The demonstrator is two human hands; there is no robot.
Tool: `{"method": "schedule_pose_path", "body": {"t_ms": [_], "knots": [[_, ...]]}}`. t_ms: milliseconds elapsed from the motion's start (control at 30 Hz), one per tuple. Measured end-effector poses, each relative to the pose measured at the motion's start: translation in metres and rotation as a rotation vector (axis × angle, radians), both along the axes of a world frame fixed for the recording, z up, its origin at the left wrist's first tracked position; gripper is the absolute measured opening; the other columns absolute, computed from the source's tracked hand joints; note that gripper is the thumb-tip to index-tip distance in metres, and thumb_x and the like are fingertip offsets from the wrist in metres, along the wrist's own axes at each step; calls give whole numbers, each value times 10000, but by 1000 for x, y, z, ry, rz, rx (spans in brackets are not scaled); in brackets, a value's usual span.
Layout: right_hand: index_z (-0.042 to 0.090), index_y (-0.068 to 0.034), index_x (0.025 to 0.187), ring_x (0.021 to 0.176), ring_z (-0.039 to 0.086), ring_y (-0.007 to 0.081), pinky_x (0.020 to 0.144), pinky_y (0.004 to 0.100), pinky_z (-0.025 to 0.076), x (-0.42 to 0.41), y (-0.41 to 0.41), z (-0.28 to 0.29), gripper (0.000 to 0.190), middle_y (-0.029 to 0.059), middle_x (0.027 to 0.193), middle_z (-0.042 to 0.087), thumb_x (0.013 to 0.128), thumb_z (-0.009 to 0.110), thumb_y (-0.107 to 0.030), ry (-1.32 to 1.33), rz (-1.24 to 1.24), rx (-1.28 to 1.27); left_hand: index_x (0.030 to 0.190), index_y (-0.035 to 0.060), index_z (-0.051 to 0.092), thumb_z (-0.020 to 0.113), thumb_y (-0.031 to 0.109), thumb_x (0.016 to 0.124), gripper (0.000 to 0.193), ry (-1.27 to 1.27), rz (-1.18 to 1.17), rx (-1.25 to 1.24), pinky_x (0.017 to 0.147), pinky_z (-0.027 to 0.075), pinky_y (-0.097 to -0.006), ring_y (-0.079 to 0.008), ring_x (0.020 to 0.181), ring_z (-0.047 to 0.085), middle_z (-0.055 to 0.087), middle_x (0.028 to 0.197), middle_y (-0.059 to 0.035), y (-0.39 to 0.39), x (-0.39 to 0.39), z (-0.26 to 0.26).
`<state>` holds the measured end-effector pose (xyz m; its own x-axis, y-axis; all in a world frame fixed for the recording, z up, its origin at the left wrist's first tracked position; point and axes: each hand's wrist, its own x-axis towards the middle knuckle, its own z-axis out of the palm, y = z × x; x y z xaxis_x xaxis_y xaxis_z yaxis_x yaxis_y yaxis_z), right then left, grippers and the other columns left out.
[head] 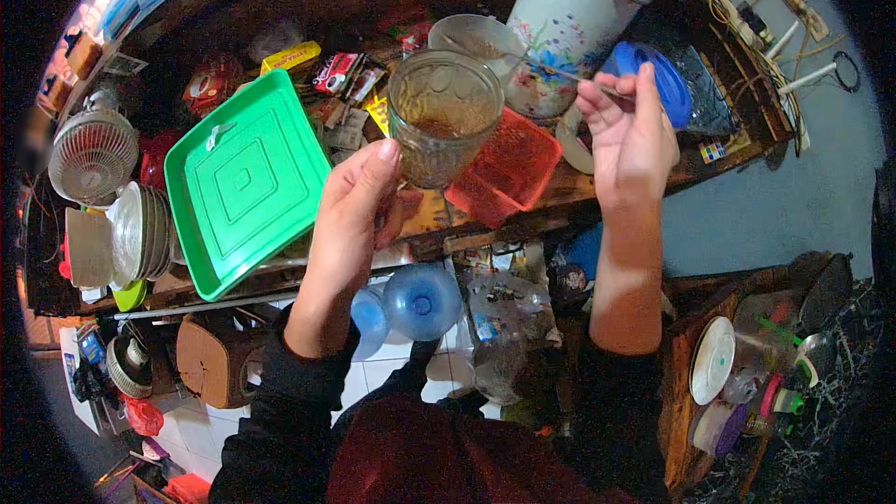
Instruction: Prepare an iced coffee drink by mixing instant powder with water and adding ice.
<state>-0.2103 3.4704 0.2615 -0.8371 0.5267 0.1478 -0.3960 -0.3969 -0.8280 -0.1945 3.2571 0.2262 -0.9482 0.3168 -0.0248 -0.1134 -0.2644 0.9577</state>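
My left hand (364, 199) holds a clear glass jar (446, 101) by its left side, with a little brown matter low inside. My right hand (630, 126) pinches the handle of a thin metal spoon (560, 72); its far end lies over a clear plastic tub (478, 38) behind the jar. What the spoon's bowl holds is too blurred to tell. A red plastic container (507, 168) sits on the wooden table just right of the jar. A flowered vacuum flask (570, 21) stands behind, with a blue plastic lid (651, 80) to its right.
A green plastic tray (245, 182) lies left of my left hand. Coffee sachets (338, 72) and a yellow box (290, 56) are behind it. Stacked bowls (143, 231) and a small fan (94, 154) stand far left. Blue water bottles (422, 302) are below the table edge.
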Motion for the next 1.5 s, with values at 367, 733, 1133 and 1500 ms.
{"method": "schedule_pose_path", "body": {"t_ms": [367, 733, 1133, 1500], "knots": [[560, 11, 649, 526, 576, 210, 533, 317, 439, -105, -13, -49, 301, 142, 588, 580, 739, 534, -274, -349, -183, 1072, 659, 67, 409, 376, 325, 857, 327, -4, 196, -1, 308, 208, -174, -40, 323, 310, 400, 494, -2, -8, 4, -19], [596, -38, 721, 684, 554, 233, 693, 341, 429, -36, 8, -41, 75, 107, 781, 577, 665, 589, -88, 90, -655, 1267, 749, 6, 475, 365, 277, 861, 314, -248, 224, -47, 306, 229, -173, -51, 341, 339, 418, 501, -14, -25, 98, -74], [400, -90, 706, 516, 303, 95, 492, 240, 288, 44, 105, -71, 285, -20, 581, 290, 810, 481, -343, -213, -326, 118, 605, 89, 411, 435, 304, 841, 319, -416, -329, -55, 327, 249, -175, -24, 362, 334, 344, 456, 54, 30, 109, -112], [506, -63, 683, 410, 329, 42, 404, 171, 255, 222, 82, 22, 238, -45, 547, 426, 740, 564, -286, -536, -632, 538, 579, 84, 436, 461, 300, 823, 327, -109, -534, -116, 352, 252, -202, -28, 390, 337, 335, 448, 59, 79, 90, -116]]}}
